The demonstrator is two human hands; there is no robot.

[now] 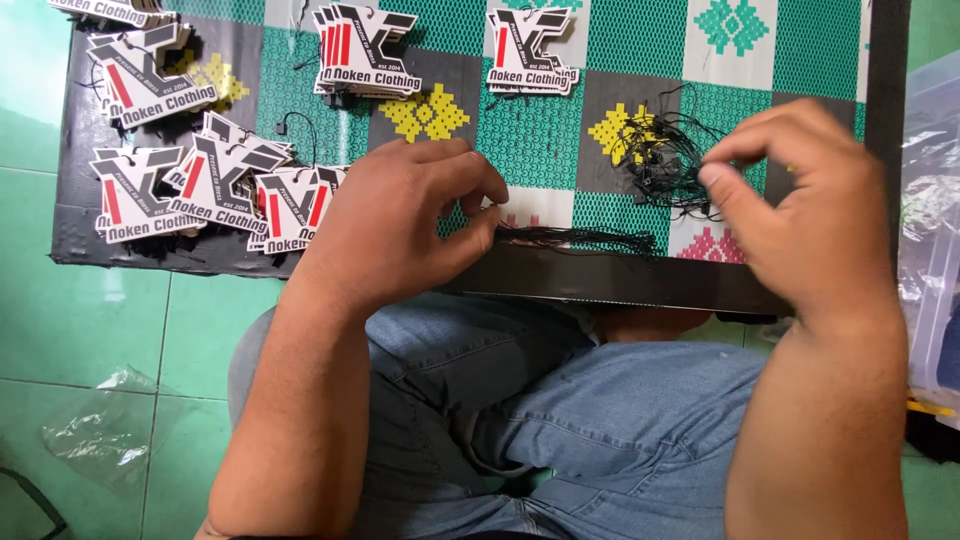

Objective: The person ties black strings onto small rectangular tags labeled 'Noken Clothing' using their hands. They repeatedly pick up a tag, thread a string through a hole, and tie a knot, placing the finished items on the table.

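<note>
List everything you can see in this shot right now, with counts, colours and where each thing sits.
Hang tags: several stacks and loose ones, white with black and red print, left and top of the table.
Tangled strings: one pile, black, right part of the table, at the right hand's fingertips.
Straight strings: one bundle, black, near edge of the table, by the left hand.
Table: one, dark edge, with a green, white and yellow patterned cover.
Plastic bag: one, clear, on the green floor at lower left.
Plastic bin: one, clear, right edge.
Jeans: blue, the person's lap.
Left hand: pinching the bundle's end.
Right hand: pinching at the pile.
</note>
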